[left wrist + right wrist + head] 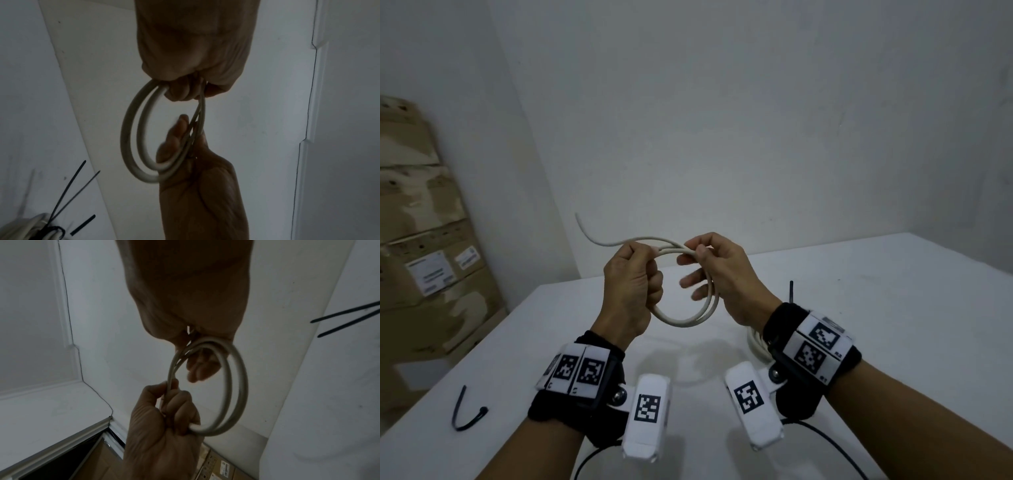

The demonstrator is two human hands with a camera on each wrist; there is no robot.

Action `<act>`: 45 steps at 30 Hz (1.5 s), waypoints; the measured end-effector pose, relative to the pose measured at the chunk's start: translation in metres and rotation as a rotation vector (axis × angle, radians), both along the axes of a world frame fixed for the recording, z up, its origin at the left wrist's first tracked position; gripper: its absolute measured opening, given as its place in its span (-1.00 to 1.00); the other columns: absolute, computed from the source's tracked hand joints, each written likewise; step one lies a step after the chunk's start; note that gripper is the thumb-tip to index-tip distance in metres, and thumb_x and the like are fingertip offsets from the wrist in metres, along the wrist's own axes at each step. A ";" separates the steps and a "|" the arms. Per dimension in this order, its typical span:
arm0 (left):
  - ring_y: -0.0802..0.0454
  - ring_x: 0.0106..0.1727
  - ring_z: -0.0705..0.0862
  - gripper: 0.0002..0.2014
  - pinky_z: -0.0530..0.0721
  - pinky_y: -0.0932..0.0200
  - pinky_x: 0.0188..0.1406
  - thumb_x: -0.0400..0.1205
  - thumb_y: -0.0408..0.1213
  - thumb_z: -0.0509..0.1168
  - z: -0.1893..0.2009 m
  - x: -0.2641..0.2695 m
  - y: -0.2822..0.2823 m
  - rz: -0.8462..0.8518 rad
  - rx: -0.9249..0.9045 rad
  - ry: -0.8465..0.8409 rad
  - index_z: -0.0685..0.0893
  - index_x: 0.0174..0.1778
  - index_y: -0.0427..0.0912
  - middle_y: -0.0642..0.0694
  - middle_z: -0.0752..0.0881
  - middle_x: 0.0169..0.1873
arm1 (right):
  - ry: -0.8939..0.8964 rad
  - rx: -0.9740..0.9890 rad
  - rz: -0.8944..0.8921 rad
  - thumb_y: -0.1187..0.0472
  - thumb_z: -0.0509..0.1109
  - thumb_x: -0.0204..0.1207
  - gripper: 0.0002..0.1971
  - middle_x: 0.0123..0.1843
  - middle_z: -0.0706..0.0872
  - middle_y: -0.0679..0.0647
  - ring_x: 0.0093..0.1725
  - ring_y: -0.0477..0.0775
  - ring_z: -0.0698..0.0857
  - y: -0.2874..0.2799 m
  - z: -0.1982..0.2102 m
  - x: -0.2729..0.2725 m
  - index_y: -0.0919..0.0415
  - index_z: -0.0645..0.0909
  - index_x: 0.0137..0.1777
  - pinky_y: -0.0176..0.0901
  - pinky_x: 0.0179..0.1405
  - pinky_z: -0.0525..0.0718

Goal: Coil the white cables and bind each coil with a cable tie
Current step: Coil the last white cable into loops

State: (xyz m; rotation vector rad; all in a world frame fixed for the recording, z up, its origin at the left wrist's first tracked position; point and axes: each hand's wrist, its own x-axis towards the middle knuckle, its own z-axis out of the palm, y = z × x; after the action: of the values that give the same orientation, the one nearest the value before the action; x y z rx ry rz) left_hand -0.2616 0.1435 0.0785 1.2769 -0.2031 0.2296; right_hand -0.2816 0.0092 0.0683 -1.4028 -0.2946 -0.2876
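A white cable (681, 320) is wound into a small coil of a few loops and held above the white table (893, 308). My left hand (645, 277) grips the coil's left side in a fist. My right hand (697, 253) pinches the coil's top between thumb and forefinger, with its other fingers reaching through the loop. The cable's free end (585, 233) sticks out to the upper left. In the left wrist view the coil (131, 138) hangs between my left hand (185, 86) and my right hand (185, 138). A loose black cable tie (465, 413) lies at the table's near left.
A second white coil (755, 342) lies on the table under my right wrist, with a black tie tail (791, 291) sticking up from it. The left wrist view shows this coil (30, 227) with black ties (68, 191). Stacked cardboard boxes (424, 240) stand left of the table.
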 end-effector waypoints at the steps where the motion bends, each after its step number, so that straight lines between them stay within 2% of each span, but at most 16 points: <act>1: 0.15 -0.69 0.18 -0.71 0.14 0.38 -0.70 0.61 -0.47 0.16 0.000 0.000 0.000 0.002 0.022 -0.017 0.43 -0.42 -0.11 0.07 0.29 -0.67 | -0.020 0.003 0.007 0.28 0.12 0.72 -0.83 -0.18 0.71 0.10 -0.51 -0.02 0.64 -0.001 -0.001 0.000 0.24 0.56 0.05 -0.25 -0.58 0.58; 5: 0.13 -0.64 0.20 -0.70 0.16 0.31 -0.67 0.66 -0.43 0.19 -0.004 0.000 -0.004 0.085 0.153 -0.177 0.45 -0.40 -0.11 0.05 0.33 -0.64 | -0.055 -0.022 -0.051 0.29 0.09 0.73 -0.78 -0.28 0.65 0.08 -0.63 -0.09 0.46 -0.005 -0.005 0.004 0.20 0.57 0.15 -0.30 -0.64 0.45; 8: 0.09 -0.57 0.32 -0.87 0.31 0.15 -0.61 0.68 -0.38 0.17 -0.011 -0.001 -0.009 0.237 0.332 -0.346 0.54 -0.02 -0.03 -0.02 0.45 -0.53 | -0.028 0.025 -0.046 0.31 0.09 0.73 -0.73 -0.36 0.55 0.05 -0.58 -0.11 0.35 -0.006 -0.006 0.008 0.21 0.64 -0.03 -0.33 -0.66 0.34; 11: 0.18 -0.54 0.41 -0.73 0.39 0.35 -0.55 0.72 -0.35 0.12 -0.017 0.000 -0.011 0.318 0.581 -0.491 0.59 0.28 -0.02 -0.11 0.59 -0.39 | -0.045 0.020 -0.066 0.31 0.10 0.72 -0.72 -0.40 0.47 0.02 -0.59 -0.18 0.30 -0.010 -0.006 0.011 0.22 0.65 -0.05 -0.33 -0.65 0.26; 15: 0.17 -0.30 0.48 -0.73 0.40 0.43 -0.28 0.77 -0.25 0.06 -0.020 0.004 -0.013 0.423 0.831 -0.589 0.64 0.19 -0.20 -0.16 0.55 -0.13 | -0.100 -0.026 -0.110 0.30 0.13 0.72 -0.75 -0.41 0.45 0.01 -0.56 -0.15 0.30 -0.016 -0.005 0.016 0.28 0.66 0.01 -0.30 -0.63 0.27; 18: -0.08 -0.01 0.49 -0.72 0.45 0.07 -0.07 0.74 -0.14 0.09 -0.020 0.010 -0.007 0.605 1.079 -0.675 0.65 0.08 -0.20 -0.22 0.53 0.01 | -0.152 -0.103 -0.170 0.28 0.15 0.71 -0.74 -0.42 0.48 -0.03 -0.53 -0.13 0.33 -0.020 -0.003 0.020 0.22 0.69 -0.02 -0.31 -0.59 0.30; 20: -0.08 -0.01 0.62 -0.77 0.59 0.02 -0.04 0.77 -0.15 0.09 -0.015 0.010 -0.003 0.344 0.967 -0.523 0.57 0.06 -0.20 -0.17 0.65 -0.05 | -0.173 -0.119 -0.180 0.28 0.16 0.70 -0.74 -0.42 0.48 -0.04 -0.51 -0.14 0.34 -0.023 -0.002 0.022 0.22 0.70 -0.02 -0.34 -0.58 0.31; 22: -0.09 -0.36 0.71 -0.81 0.69 -0.02 -0.18 0.76 -0.18 0.12 -0.006 0.007 -0.001 -0.082 0.625 -0.212 0.51 0.01 -0.23 -0.12 0.68 -0.40 | -0.169 -0.103 -0.166 0.30 0.16 0.70 -0.74 -0.41 0.48 -0.02 -0.49 -0.14 0.35 -0.025 -0.003 0.024 0.22 0.71 -0.02 -0.36 -0.58 0.31; 26: 0.12 -0.69 0.32 -0.86 0.48 0.25 -0.61 0.63 -0.27 0.22 0.008 0.008 0.004 -0.436 0.126 0.168 0.60 -0.10 -0.28 0.03 0.29 -0.68 | -0.183 -0.094 -0.133 0.31 0.16 0.69 -0.75 -0.40 0.50 -0.03 -0.49 -0.16 0.36 -0.023 -0.003 0.027 0.21 0.70 -0.01 -0.36 -0.55 0.32; 29: 0.21 -0.70 0.15 -0.81 0.16 0.34 -0.73 0.67 -0.25 0.21 0.006 0.013 0.000 -0.341 0.119 0.162 0.67 -0.06 -0.28 0.10 0.19 -0.67 | -0.162 -0.116 -0.100 0.28 0.16 0.70 -0.76 -0.33 0.59 -0.01 -0.41 -0.14 0.44 -0.021 -0.004 0.028 0.15 0.69 0.03 -0.33 -0.45 0.39; 33: 0.21 -0.70 0.15 -0.84 0.13 0.35 -0.75 0.68 -0.29 0.24 0.004 0.015 -0.004 -0.185 0.054 0.065 0.68 -0.07 -0.29 0.12 0.22 -0.68 | -0.101 -0.249 -0.233 0.06 0.24 0.65 -0.74 0.04 0.66 0.03 -0.09 -0.06 0.61 -0.018 -0.007 0.024 -0.02 0.48 0.31 -0.16 -0.14 0.56; 36: 0.22 -0.71 0.15 -0.85 0.13 0.35 -0.77 0.68 -0.28 0.24 0.010 0.020 0.004 -0.131 -0.082 0.047 0.66 -0.14 -0.24 0.12 0.21 -0.70 | -0.102 -0.243 -0.507 0.02 0.31 0.59 -0.85 -0.15 0.72 0.06 -0.24 -0.03 0.66 -0.012 -0.012 0.005 0.07 0.50 0.01 -0.12 -0.28 0.63; 37: 0.22 -0.72 0.14 -0.84 0.13 0.35 -0.77 0.69 -0.28 0.24 0.012 0.022 0.007 -0.121 -0.130 0.040 0.65 -0.16 -0.22 0.12 0.20 -0.71 | -0.059 -0.243 -0.455 0.04 0.32 0.59 -0.83 -0.29 0.72 0.09 -0.40 -0.03 0.64 -0.010 -0.016 -0.003 0.12 0.50 -0.12 -0.18 -0.46 0.58; 40: 0.23 -0.73 0.14 -0.82 0.15 0.36 -0.78 0.71 -0.24 0.21 0.020 0.025 0.014 -0.105 -0.267 0.013 0.63 -0.17 -0.19 0.13 0.18 -0.73 | 0.280 -0.331 0.132 -0.05 0.20 0.66 -0.63 -0.47 0.72 0.14 -0.64 0.03 0.62 0.009 -0.032 -0.036 0.25 0.53 -0.18 -0.34 -0.76 0.40; 42: 0.23 -0.74 0.14 -0.81 0.15 0.37 -0.77 0.72 -0.22 0.19 0.023 0.024 0.016 -0.116 -0.325 0.009 0.61 -0.15 -0.19 0.14 0.18 -0.74 | 0.485 -0.227 0.335 -0.16 0.06 0.69 -0.48 -0.39 0.76 0.20 -0.52 0.12 0.73 0.027 -0.045 -0.046 0.35 0.54 -0.07 -0.26 -0.67 0.58; 45: 0.23 -0.77 0.15 -0.80 0.14 0.38 -0.78 0.73 -0.22 0.17 0.023 0.016 0.015 -0.152 -0.351 0.026 0.60 -0.15 -0.19 0.14 0.18 -0.76 | 0.609 0.312 0.259 -0.07 -0.03 0.73 -0.44 -0.09 0.78 0.28 -0.23 0.15 0.80 0.039 -0.054 -0.026 0.48 0.49 0.20 -0.05 -0.35 0.74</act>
State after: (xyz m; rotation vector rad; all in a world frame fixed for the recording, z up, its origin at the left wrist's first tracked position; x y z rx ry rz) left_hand -0.2452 0.1581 0.1011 0.9116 -0.2254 0.1114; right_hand -0.3077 0.0478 0.0139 -1.0672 0.0743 0.2988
